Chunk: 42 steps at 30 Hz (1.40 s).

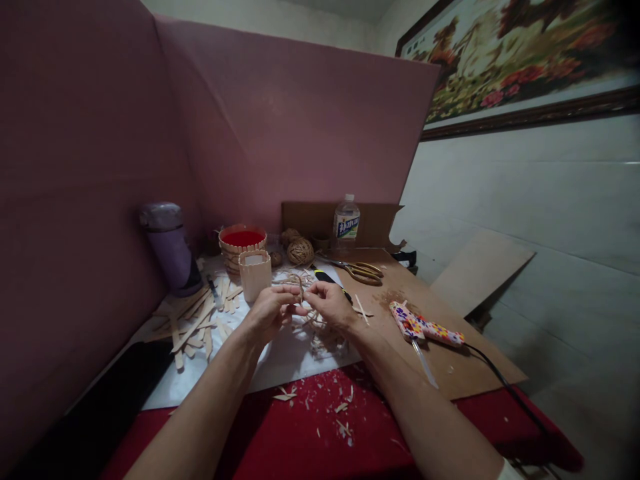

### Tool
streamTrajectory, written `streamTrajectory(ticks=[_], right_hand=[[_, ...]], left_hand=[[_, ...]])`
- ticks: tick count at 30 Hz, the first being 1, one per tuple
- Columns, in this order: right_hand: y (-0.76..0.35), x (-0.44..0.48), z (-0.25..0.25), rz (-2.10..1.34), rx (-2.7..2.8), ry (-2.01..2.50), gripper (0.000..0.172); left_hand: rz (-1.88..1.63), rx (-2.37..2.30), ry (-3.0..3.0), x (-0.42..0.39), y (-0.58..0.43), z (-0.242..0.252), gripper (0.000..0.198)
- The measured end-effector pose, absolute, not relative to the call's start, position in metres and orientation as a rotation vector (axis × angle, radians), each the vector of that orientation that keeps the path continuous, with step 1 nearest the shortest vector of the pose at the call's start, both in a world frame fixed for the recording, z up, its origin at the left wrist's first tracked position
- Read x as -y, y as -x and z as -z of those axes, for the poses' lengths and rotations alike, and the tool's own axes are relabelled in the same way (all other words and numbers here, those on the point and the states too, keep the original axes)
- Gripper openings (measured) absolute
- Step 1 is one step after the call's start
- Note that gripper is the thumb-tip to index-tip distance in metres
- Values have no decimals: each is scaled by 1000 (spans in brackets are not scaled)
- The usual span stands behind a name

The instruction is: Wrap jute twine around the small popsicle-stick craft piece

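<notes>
Item: twine (300, 285), thin and brown. It is held between both hands above the white sheet (285, 360), at the middle of the table, and a small loop of it is seen rising over the fingertips.

Left hand (270, 311): fingers are curled and pinched on the twine; the knuckles are turned upward.

Right hand (331, 305): fingers are closed on the same twine, tip to tip with the left hand.

Just behind the hands:
- stick cup (255, 273), upright
- round basket (243, 241) with red inside, set behind the cup
- twine ball (301, 252), with a second, darker one behind it
- black-and-yellow knife (327, 278), partly hidden by the right hand

To the left: loose sticks (193, 320) are scattered over the sheet; a purple flask (171, 248) is stood against the pink screen (300, 113).

To the right, on cardboard (475, 367): scissors (359, 270); a spotted glue gun (425, 328), laid on its side and trailing a black cord; a bottle (346, 223) at the back.

Near edge: wood chips (325, 407) are strewn on a red cloth (300, 447).
</notes>
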State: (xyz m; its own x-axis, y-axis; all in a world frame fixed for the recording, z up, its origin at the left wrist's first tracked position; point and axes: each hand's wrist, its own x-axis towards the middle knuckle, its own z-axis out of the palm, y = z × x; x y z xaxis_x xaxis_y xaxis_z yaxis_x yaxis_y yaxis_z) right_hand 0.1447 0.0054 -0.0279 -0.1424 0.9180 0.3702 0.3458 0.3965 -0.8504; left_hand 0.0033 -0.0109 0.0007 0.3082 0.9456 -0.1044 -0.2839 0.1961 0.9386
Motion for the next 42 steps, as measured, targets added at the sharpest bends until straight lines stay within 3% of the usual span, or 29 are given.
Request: streamTrajectory(ticks=[7,15,26,38,42], right_hand=[[-143,0,20,-897,1612,1125,16],[-146,16,1,-1309,1516,1144,14],[-151,13,2,-1243,1536,1063,21],[-155,12,-1,-1283,1456,1021,24],[-158,10,0,-1297,1426,1009,23]], left_hand=[[-1144,-982,-1161,11,-8,-2,31],[-1121,-1134,-1312,11,-10,-5,23],[-1151,-1083,-1378,12,-9,-7,34],[-1002,-887,-1053,11,3,-8,26],[-1103,-896,-1063,7,4,-5,27]])
